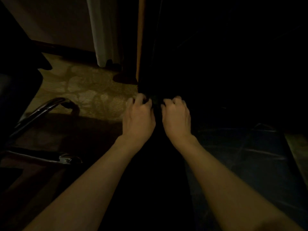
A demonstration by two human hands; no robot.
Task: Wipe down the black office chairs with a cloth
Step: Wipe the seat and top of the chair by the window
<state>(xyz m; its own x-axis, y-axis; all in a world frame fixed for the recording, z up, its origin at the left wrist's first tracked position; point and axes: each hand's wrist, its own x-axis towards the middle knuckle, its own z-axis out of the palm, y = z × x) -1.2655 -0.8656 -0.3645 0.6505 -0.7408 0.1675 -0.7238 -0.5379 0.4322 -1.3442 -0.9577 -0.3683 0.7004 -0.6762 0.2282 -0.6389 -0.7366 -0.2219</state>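
Note:
The scene is very dark. My left hand [139,114] and my right hand [176,114] reach forward side by side at the centre, fingers curled. Between their fingertips sits a small dark bundle, apparently the cloth [155,100], which both hands pinch. A black office chair [20,90] stands at the left, with a shiny armrest [43,109] curving toward me. Right behind the hands rises a tall dark upright surface [200,55]; what it is stays hidden in shadow.
Patterned beige carpet [86,90] covers the floor ahead on the left. A pale curtain [105,30] hangs at the back beside a wall. A narrow orange-lit edge [140,39] runs up the dark surface. Glossy dark material [241,150] lies at lower right.

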